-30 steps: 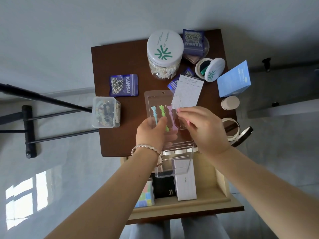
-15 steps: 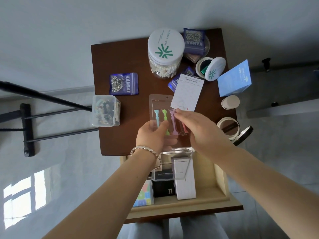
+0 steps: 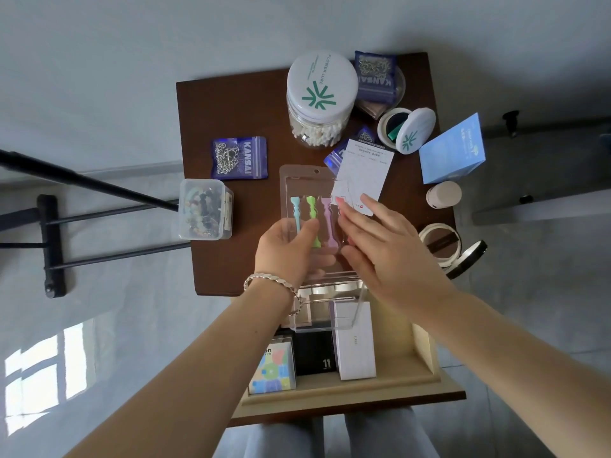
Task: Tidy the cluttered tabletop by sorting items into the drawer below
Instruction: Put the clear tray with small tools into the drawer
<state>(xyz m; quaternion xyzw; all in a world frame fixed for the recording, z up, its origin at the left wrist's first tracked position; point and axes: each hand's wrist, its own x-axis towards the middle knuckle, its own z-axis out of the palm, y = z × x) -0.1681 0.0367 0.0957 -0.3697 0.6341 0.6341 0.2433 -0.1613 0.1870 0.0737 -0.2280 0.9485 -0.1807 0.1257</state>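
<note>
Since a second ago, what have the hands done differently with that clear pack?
The right hand let go: its fingertips had pinched a small flap at the clear blister pack's upper right corner, and now its fingers lie straight over the pack's right side. The left hand still grips the pack in much the same place. The cotton swab jar, white card and open drawer are as before.

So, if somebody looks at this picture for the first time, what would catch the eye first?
First the two hands in the middle: the left hand grips a clear plastic pack of pastel sticks over the near part of the brown table, and the right hand lies open at the pack's right side. Next, the big jar with a white lid stands near the table's far edge.
</note>
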